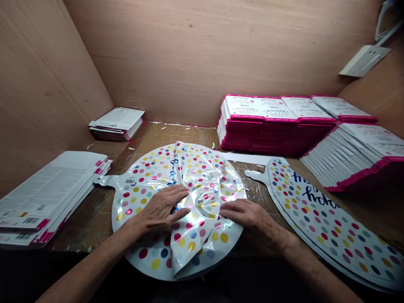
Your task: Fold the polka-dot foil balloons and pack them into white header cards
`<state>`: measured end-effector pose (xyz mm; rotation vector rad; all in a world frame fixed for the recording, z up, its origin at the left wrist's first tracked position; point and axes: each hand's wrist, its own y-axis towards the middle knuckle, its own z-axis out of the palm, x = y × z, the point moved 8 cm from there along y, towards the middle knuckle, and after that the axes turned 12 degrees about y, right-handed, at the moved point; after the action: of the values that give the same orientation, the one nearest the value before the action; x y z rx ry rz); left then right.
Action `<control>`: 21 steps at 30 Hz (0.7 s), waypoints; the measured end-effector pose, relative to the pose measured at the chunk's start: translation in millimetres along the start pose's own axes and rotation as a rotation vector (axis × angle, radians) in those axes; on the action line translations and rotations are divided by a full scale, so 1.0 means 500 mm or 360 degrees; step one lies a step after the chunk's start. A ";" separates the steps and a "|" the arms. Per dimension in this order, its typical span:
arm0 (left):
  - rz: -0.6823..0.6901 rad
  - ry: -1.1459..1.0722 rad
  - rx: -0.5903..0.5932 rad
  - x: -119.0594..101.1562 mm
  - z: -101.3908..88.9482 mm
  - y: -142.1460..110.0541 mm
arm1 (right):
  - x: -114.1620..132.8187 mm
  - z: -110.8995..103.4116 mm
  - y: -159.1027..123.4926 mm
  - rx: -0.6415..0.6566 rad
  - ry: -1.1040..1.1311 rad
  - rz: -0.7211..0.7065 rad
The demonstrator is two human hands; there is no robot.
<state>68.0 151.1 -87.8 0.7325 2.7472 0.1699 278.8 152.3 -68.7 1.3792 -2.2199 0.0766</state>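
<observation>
A flat round foil balloon (148, 181) with coloured polka dots lies on the table in front of me, its right part folded over toward the middle into a crinkled flap (198, 198). My left hand (160, 208) lies on the balloon left of the flap, fingers stretched out and pressing at the fold. My right hand (246, 214) rests flat on the balloon's right edge, fingers extended toward the flap.
A second dotted balloon (328, 223) with blue lettering lies flat at the right. Stacks of pink-edged packaging cards (271, 126) stand at the back right and far right (362, 155). White printed cards are stacked at the left (50, 193) and back left (116, 122). Wooden walls (202, 54) surround the table.
</observation>
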 end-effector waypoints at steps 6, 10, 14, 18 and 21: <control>-0.0332 -0.0610 -0.0023 0.067 -0.014 -0.010 | -0.173 -0.112 0.176 0.0057 0.0726 0.0768; -0.1082 -0.0460 -0.0214 0.143 -0.005 0.004 | -0.267 -0.134 0.207 -0.0445 0.0939 0.1116; -0.1446 -0.0376 -0.0299 0.187 0.016 0.017 | -0.283 -0.103 0.120 -0.0881 0.1167 0.0950; -0.1482 -0.0386 -0.0317 0.198 0.017 0.019 | -0.306 -0.052 0.050 -0.0940 0.0795 0.1046; -0.1462 -0.0209 -0.0464 0.177 -0.012 0.018 | -0.331 -0.046 0.057 -0.0955 0.0322 0.1155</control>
<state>-3.2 203.1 -102.4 -0.5794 2.5534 0.2866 321.0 308.6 -117.8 0.2166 -2.1955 -0.1759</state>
